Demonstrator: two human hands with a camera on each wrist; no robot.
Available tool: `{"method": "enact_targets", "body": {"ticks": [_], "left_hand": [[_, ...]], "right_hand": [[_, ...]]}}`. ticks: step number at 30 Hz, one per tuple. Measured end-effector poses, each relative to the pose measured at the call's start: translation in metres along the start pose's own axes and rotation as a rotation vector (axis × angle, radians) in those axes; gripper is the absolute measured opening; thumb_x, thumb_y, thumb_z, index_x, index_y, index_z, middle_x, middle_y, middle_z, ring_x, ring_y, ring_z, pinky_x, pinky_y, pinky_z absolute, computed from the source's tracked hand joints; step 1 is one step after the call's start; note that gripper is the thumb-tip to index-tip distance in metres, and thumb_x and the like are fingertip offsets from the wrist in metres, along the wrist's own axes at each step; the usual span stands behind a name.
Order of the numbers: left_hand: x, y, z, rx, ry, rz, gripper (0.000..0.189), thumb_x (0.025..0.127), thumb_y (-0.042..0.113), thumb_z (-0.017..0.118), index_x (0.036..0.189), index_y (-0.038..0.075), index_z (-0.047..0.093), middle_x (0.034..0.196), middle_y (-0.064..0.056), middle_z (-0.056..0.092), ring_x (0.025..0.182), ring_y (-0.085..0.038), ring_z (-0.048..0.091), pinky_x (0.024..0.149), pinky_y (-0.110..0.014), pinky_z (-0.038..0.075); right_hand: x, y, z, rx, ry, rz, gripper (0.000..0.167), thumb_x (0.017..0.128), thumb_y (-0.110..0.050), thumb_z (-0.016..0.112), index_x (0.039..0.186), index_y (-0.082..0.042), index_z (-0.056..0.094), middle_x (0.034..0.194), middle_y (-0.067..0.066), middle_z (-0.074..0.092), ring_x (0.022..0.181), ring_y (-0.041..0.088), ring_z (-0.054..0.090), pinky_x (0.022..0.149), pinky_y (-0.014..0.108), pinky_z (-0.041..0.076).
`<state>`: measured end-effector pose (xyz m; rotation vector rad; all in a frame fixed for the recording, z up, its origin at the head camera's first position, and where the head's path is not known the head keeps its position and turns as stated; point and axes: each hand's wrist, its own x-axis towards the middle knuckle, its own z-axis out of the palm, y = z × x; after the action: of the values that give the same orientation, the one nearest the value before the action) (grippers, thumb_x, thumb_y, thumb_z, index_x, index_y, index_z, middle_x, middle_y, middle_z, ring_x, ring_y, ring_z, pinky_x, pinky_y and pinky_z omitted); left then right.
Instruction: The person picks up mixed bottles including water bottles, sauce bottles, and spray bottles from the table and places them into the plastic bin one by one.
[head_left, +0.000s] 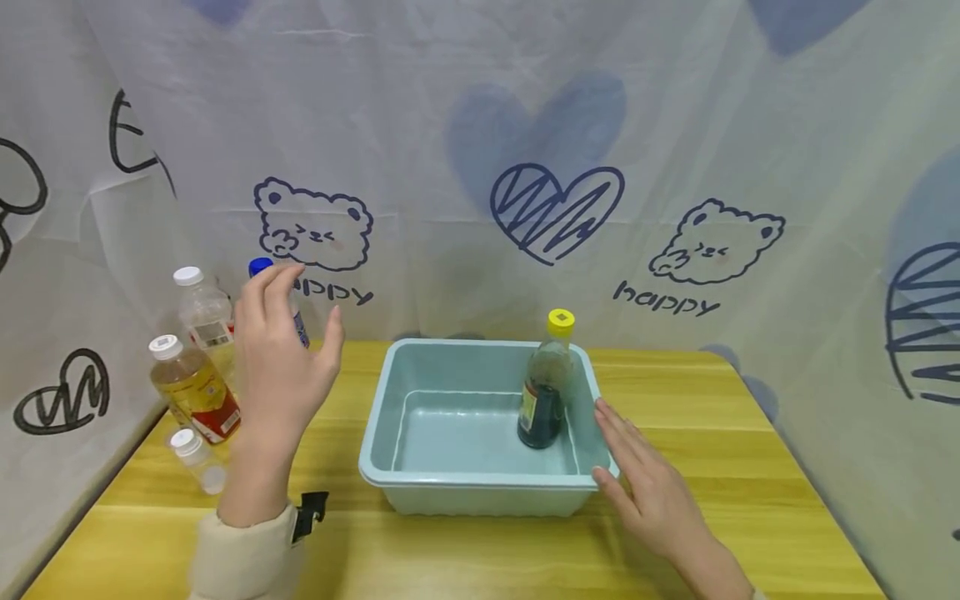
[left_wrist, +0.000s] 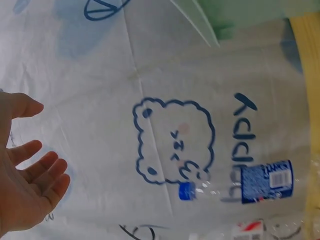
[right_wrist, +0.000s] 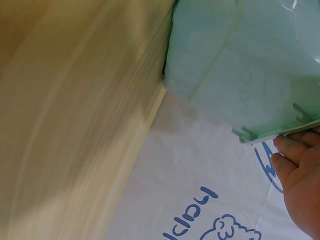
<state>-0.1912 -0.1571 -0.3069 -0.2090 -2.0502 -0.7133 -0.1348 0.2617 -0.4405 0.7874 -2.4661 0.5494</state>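
My left hand (head_left: 281, 354) is raised in front of the bottles on the left, holding nothing, with its fingers parted from the thumb. Behind it in the head view, a clear bottle with a blue cap (head_left: 261, 266) is partly hidden; the left wrist view shows its blue label (left_wrist: 266, 181). My right hand (head_left: 648, 483) rests against the right rim of a pale green plastic basin (head_left: 480, 480), fingers straight. Inside the basin, toward its right side, stands a bottle of dark liquid (head_left: 542, 408) with a yellow cap.
On the left of the wooden table (head_left: 420, 558) are a clear bottle with a white cap (head_left: 202, 308), a bottle of yellow liquid (head_left: 197, 387) with a red and yellow label, and a small clear bottle (head_left: 198, 461). A printed cloth (head_left: 435, 275) hangs behind the table.
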Motion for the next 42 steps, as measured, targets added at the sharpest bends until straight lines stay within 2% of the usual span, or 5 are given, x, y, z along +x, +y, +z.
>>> {"method": "enact_targets", "body": {"ticks": [22,29,32,38,42], "left_hand": [[-0.065,-0.074,-0.055,0.058,0.055,-0.262,0.054,0.091,0.005,0.072,0.142,-0.002,0.054,0.141,-0.029,0.047,0.129,-0.045,0.047,0.107,-0.053,0.043],[-0.076,-0.107,-0.063,-0.010,0.093,-0.332,0.051,0.091,-0.001,0.071,0.140,-0.003,0.058,0.129,0.009,0.053,0.116,0.008,0.040,0.090,-0.012,0.030],[-0.083,-0.118,-0.067,0.017,0.051,-0.466,0.055,0.092,0.008,0.075,0.144,0.001,0.056,0.134,0.007,0.051,0.115,0.009,0.040,0.091,-0.013,0.032],[-0.090,-0.132,-0.079,0.059,-0.143,-0.727,0.071,0.096,0.029,0.076,0.155,0.004,0.045,0.151,-0.021,0.042,0.135,-0.040,0.047,0.115,-0.036,0.040],[-0.091,-0.141,-0.086,0.027,-0.305,-0.824,0.081,0.098,0.043,0.071,0.161,0.006,0.035,0.162,-0.022,0.036,0.143,-0.043,0.041,0.115,-0.048,0.038]], "right_hand": [[-0.002,-0.001,0.003,-0.044,0.009,-0.037,0.067,0.102,-0.023,0.061,0.160,0.000,0.036,0.165,0.015,0.037,0.153,0.026,0.035,0.128,0.025,0.015],[-0.001,0.000,0.001,-0.054,0.014,-0.029,0.065,0.102,-0.022,0.060,0.159,0.000,0.037,0.165,0.015,0.037,0.154,0.025,0.034,0.128,0.024,0.014],[-0.001,-0.001,0.000,-0.054,-0.002,-0.012,0.066,0.101,-0.021,0.061,0.159,-0.001,0.037,0.166,0.013,0.036,0.154,0.024,0.033,0.128,0.024,0.014],[-0.001,-0.002,0.000,-0.052,0.010,-0.021,0.066,0.101,-0.020,0.062,0.159,0.000,0.038,0.165,0.015,0.038,0.153,0.025,0.035,0.127,0.024,0.015],[-0.002,-0.001,0.001,-0.051,0.016,-0.027,0.065,0.102,-0.021,0.060,0.160,-0.001,0.037,0.165,0.015,0.038,0.153,0.025,0.035,0.127,0.024,0.016]]}}
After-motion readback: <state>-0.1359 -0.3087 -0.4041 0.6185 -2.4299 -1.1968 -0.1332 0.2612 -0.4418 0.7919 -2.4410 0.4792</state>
